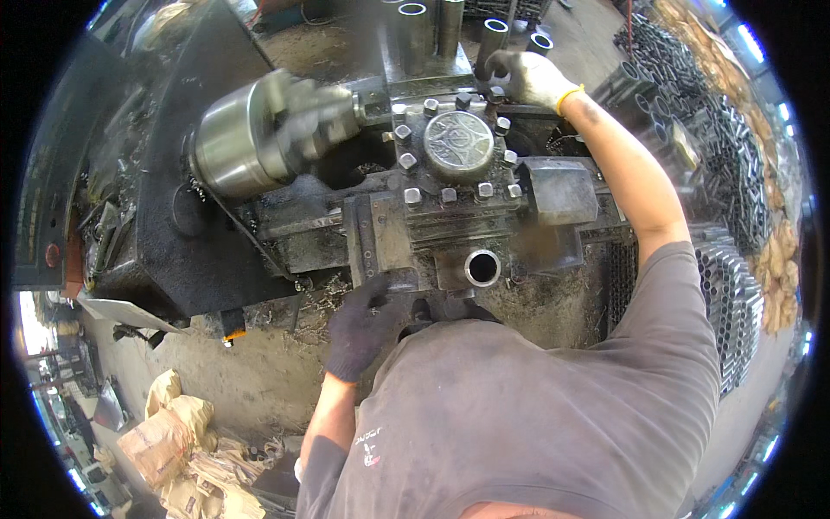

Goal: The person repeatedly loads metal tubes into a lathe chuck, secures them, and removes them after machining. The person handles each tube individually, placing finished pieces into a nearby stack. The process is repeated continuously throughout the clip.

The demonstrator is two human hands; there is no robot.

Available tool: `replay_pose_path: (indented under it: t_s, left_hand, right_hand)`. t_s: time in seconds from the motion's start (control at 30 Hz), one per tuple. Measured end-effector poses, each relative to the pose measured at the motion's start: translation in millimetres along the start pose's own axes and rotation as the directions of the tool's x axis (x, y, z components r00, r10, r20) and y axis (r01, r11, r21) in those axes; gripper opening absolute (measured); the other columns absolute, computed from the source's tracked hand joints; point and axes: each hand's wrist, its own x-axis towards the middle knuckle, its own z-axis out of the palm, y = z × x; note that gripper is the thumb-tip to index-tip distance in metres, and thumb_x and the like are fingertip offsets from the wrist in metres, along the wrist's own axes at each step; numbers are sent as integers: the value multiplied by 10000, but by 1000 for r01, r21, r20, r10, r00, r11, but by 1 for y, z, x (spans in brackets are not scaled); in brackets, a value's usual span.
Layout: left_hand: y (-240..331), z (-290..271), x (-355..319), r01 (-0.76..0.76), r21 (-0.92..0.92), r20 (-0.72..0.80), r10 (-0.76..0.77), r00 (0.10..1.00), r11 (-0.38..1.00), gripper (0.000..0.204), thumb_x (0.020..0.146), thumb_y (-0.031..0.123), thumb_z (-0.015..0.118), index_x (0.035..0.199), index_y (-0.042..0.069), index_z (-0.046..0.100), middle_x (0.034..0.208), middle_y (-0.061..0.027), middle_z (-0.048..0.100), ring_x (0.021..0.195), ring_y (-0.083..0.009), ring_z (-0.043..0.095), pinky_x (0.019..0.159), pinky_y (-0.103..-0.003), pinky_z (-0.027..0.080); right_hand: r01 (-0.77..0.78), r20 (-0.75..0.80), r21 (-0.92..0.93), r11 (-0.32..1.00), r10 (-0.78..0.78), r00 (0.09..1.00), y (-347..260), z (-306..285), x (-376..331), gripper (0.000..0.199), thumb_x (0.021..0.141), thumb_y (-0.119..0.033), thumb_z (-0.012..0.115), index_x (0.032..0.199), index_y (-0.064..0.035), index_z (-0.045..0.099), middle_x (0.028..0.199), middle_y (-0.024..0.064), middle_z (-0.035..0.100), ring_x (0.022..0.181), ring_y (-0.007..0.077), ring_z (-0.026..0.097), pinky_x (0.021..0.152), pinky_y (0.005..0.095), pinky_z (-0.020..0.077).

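Observation:
My right hand [534, 81], in a pale glove with a yellow cuff, reaches across the lathe with its fingers curled. They overlap a standing metal tube [493, 36] just behind the square tool post [460, 143]; what they grip, if anything, is hidden. At the front of the carriage is my left hand [359, 330] in a dark glove, close to the dark parts below the slide [380, 233]; its fingers blend into them. Left of the tool post, the steel chuck [238, 134] has blurred jaws [303, 117]. Another tube [482, 268] shows its open end near my chest.
More tubes [413, 35] stand behind the tool post. Stacked tubes [728, 303] and a heap of dark metal pieces [718, 147] lie at right. Brown paper sacks [177, 432] lie at lower left. Metal shavings [324, 298] hang about the lathe bed.

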Motion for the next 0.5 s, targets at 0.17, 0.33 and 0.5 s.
replay_pose_path:
  t_s: [0.17, 0.33, 0.5]
  left_hand:
    - [69, 63, 59, -225, 98, 317, 184, 930, 969, 840, 782, 529, 873, 1465, 130, 593, 1370, -165, 692, 1231, -374, 681, 1041, -501, 543]
    - [94, 71, 68, -227, 78, 334, 189, 924, 971, 743, 828, 503, 858, 1422, 133, 611, 1317, -143, 714, 1203, -361, 691, 1023, -471, 558]
    - [140, 21, 89, -150, -353, 439, 305, 845, 924, 563, 901, 386, 832, 1350, 95, 658, 1206, -109, 749, 1125, -227, 710, 953, -393, 579]
  right_hand:
    - [0, -82, 136, 991, 11, 997, -53, -74, -35, 419, 938, -283, 737, 1298, -75, 686, 1108, 147, 778, 1019, 264, 766, 921, 393, 598]
    - [350, -110, 71, 934, -341, 933, -131, -135, -98, 536, 830, -67, 793, 1351, -15, 675, 1152, 209, 781, 1014, 293, 790, 866, 388, 648]
    - [601, 29, -448, 662, -661, 750, -203, -144, -124, 530, 833, -219, 755, 1329, -86, 628, 932, 60, 619, 738, 213, 632, 581, 345, 566]
